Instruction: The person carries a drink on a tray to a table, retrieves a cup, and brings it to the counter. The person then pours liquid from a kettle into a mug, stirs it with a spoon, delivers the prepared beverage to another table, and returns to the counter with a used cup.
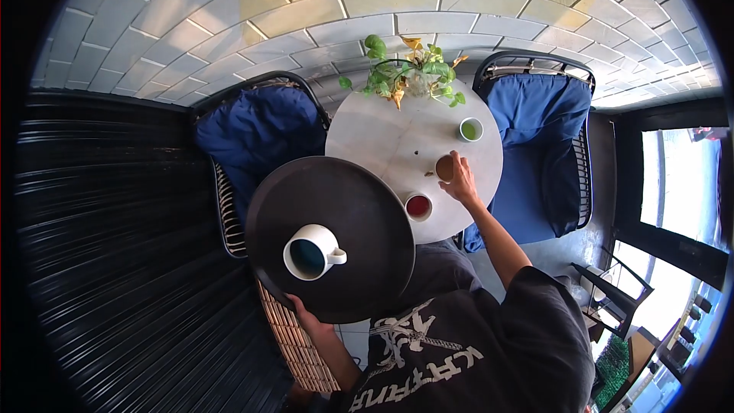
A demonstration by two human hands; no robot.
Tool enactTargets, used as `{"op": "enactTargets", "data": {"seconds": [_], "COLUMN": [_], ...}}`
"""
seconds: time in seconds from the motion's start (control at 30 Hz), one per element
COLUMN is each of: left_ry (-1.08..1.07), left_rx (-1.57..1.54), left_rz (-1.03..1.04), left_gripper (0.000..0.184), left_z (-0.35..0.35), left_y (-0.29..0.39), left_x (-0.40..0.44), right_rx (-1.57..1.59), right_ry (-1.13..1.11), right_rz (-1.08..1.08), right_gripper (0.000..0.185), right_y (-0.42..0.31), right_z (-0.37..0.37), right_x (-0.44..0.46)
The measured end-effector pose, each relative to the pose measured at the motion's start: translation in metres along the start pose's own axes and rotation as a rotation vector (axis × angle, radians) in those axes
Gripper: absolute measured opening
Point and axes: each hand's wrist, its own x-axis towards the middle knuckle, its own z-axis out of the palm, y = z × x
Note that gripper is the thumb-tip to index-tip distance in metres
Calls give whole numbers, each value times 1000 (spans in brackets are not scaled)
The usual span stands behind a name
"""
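My left hand point(311, 320) grips the near edge of a round black serving tray point(367, 206), its fingers partly hidden beneath. A white mug point(325, 245) with dark blue liquid stands on the tray, its handle to the right. Over the round table point(382, 134), my right hand point(460, 182) has its fingers closed at the rim of a cup point(444, 168) with brown contents. On the table, a cup with green liquid point(470, 130) stands beyond that hand. A white cup with red liquid point(418, 206) is nearer me, beside the tray's edge.
A leafy plant point(417, 76) in a clear vase stands at the table's back by the tiled wall point(344, 8). Blue-cushioned chairs point(264, 126) flank the table, one on each side. Black corrugated panelling point(115, 222) runs along the left. Small dark bits lie on the tabletop.
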Motion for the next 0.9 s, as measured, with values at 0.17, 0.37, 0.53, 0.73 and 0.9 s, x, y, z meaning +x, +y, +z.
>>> {"op": "enactTargets", "data": {"seconds": [0.17, 0.37, 0.53, 0.73, 0.9], "left_ry": [-39, -72, -68, -35, 15], "left_rx": [-38, -129, -157, -91, -57], "left_rz": [49, 10, 2, 34, 6], "left_gripper": [70, 65, 65, 66, 67], "left_z": [-6, -15, -23, -16, -18], "left_y": [2, -2, -5, -7, -7], "left_x": [-5, -15, -24, -35, -27], "right_rx": [29, -19, -107, -95, -35], "right_ry": [-22, -106, -189, -173, -227], "right_rz": [-100, -323, -349, -304, -345], "right_gripper": [95, 92, 95, 94, 108], "right_y": [-33, -89, -120, -135, -136], "right_z": [10, 47, 86, 113, 107], "right_x": [18, 55, 77, 80, 79]}}
